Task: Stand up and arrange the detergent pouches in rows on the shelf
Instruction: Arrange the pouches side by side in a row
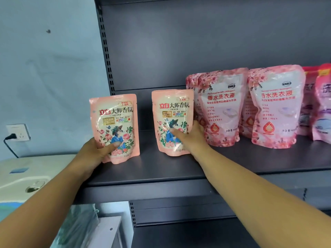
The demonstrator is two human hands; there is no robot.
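**Two small pink pouches upright on shelf, one in each hand**

I see the left small pouch [115, 128] standing upright at the left front of the dark shelf [161, 172], long axis vertical, top seal up, printed face toward me, leaning slightly left at the top. Its base looks right at the shelf surface; can't tell if it fully rests there. The left hand [93, 153] grips its lower left edge, thumb across the front over the flower print, other fingers hidden behind. Forearm comes up from the lower left.

The right small pouch [172, 122] stands upright further in, well apart from the left one, long axis vertical, face to me, base on the shelf. The right hand [189, 136] holds its lower right side, thumb pressed on the front near the printed figure, remaining fingers wrapped round the right edge and mostly hidden. Right arm reaches in straight from the lower right.

Just beside that pouch, to the right, I see larger rose-print pouches [222, 106] standing in rows, front ones facing me, with a second front one [276, 106] next along. Darker pink pouches [320, 102] stand at the far right edge, partly cut off.

Off the shelf on the left: a wall socket [18, 132] with a plug in it.
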